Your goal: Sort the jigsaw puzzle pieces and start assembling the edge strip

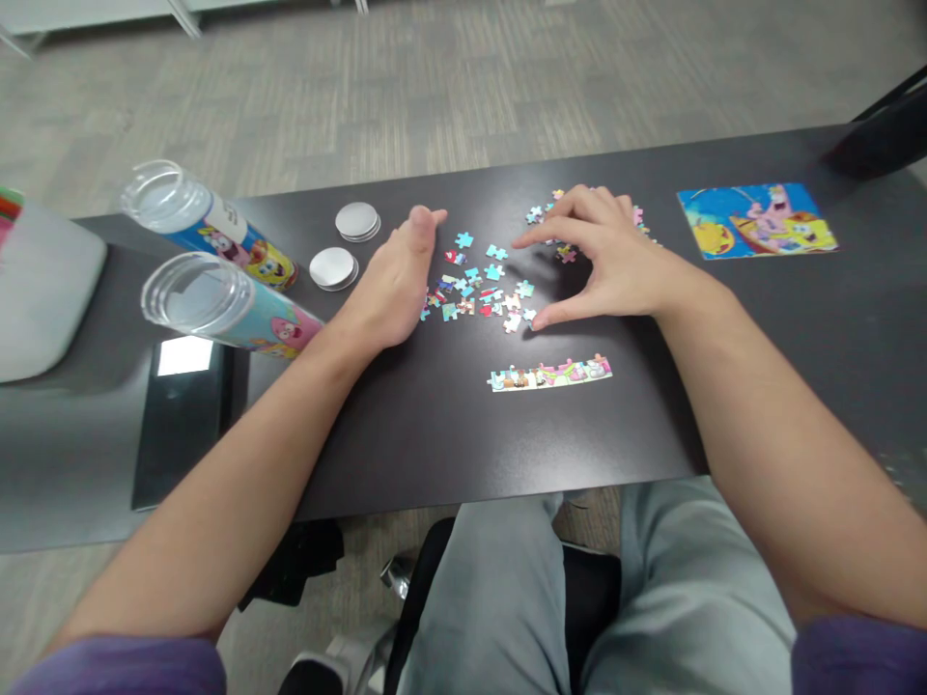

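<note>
A loose cluster of puzzle pieces (472, 288), mostly light blue with some red and pink, lies between my two hands. My left hand (403, 275) rests on its edge at the cluster's left side, fingers stretched away from me, no piece visible in it. On the right my right hand (590, 253) arches over the table with thumb and fingers wide apart. Its thumb tip touches or nearly touches a piece at the cluster's right edge. More puzzle pieces (536, 214) lie beyond and partly under that hand. Nearer me is a joined strip of puzzle pieces (550, 375).
Two clear-topped cartoon tubes, a blue one (238, 241) and a pale one (267, 314), lean at left. Stacked white discs (333, 267) stand beside them. A dark tablet-like object (181, 415) lies nearer me. A cartoon picture card (757, 222) lies far right on the dark table (435, 434).
</note>
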Tool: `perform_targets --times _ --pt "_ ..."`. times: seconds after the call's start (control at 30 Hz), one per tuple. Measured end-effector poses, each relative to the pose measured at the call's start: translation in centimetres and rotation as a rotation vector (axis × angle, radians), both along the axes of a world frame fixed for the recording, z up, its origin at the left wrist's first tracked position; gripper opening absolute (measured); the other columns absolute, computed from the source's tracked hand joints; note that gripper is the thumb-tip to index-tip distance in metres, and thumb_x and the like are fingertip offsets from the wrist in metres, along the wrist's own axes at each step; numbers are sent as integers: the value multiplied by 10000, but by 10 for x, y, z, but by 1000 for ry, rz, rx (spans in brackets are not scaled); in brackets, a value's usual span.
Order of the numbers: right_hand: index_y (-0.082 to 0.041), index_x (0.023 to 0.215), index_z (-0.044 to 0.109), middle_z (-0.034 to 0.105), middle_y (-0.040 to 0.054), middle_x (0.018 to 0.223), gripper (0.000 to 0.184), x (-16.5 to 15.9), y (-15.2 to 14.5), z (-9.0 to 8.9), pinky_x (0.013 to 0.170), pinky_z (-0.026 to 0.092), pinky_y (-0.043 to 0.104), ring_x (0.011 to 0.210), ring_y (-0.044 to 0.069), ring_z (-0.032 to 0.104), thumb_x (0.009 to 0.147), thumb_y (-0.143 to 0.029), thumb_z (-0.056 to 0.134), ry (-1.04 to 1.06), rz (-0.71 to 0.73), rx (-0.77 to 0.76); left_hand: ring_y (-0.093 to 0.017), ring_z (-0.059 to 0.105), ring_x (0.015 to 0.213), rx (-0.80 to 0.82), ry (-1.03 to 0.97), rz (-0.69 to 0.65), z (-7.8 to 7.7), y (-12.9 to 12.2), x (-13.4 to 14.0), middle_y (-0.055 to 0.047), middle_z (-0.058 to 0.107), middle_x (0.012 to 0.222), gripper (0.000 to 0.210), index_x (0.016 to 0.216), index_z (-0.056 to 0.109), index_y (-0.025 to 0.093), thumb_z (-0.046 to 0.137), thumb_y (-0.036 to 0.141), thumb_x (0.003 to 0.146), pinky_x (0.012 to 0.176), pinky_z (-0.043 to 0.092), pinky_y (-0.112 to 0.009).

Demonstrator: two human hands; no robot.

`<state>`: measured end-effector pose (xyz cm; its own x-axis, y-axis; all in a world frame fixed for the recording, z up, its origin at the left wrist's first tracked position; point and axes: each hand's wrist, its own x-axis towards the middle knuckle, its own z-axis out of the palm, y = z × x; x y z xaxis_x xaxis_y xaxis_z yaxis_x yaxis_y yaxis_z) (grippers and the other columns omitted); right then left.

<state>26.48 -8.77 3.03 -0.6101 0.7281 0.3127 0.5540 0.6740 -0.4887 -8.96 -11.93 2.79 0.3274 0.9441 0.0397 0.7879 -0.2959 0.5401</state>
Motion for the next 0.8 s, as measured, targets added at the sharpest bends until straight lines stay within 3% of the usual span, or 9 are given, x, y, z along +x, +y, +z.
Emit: perform_targets --times 0.1,0.23,0.33,0.5,0.63,0.8 --pt "-366 1556 893 748 160 1508 1154 2 -1 1 1402 393 897 1454 540 698 806 -1244 890 -76 16 47 -438 216 2091 18 193 -106 5 -11 3 -162 332 2186 1125 2122 346 248 167 974 1281 1720 240 -650" --pt "-492 1621 834 754 145 1596 895 -2 -9 9 1395 434 915 1452 571 717 947 -1070 947 -201 -25 55 -486 180 2092 75 309 -214 3 -15 5 -211 226 2206 1303 2137 280 170 408 1078 1211 1734 161 -644" --pt "-501 1619 835 756 142 1609 829 -7 -11 11 1410 406 924 1459 572 718 983 -1020 948 -223 -30 33 -513 189 2086 103 292 -246 -2 -12 7 -236 219 2203 1396 2134 281 152 491 1128 1158 1731 166 -666" --pt "-430 1612 857 762 168 1618 870 -12 -8 12 1377 410 883 1484 577 675 1014 -1062 854 -233 -63 19 -541 174 2083 114 254 -261 -8 -11 17 -271 208 2197 1472 2122 300 127 585 1154 1107 1730 150 -691" --pt "-512 1576 859 787 118 1624 767 -14 -11 19 1375 409 863 1465 556 662 1025 -1044 824 -232 -88 -33 -533 180 2084 128 209 -265 -10 -15 26 -278 222 2192 1452 2110 331 134 625 1139 1105 1733 137 -677" --pt "-414 1548 899 803 150 1580 787 -15 -11 22 1324 436 793 1438 523 683 1091 -1030 726 -175 -73 -18 -511 194 2086 132 193 -228 -11 -19 34 -278 251 2185 1317 2094 366 129 658 1025 1175 1734 145 -676"
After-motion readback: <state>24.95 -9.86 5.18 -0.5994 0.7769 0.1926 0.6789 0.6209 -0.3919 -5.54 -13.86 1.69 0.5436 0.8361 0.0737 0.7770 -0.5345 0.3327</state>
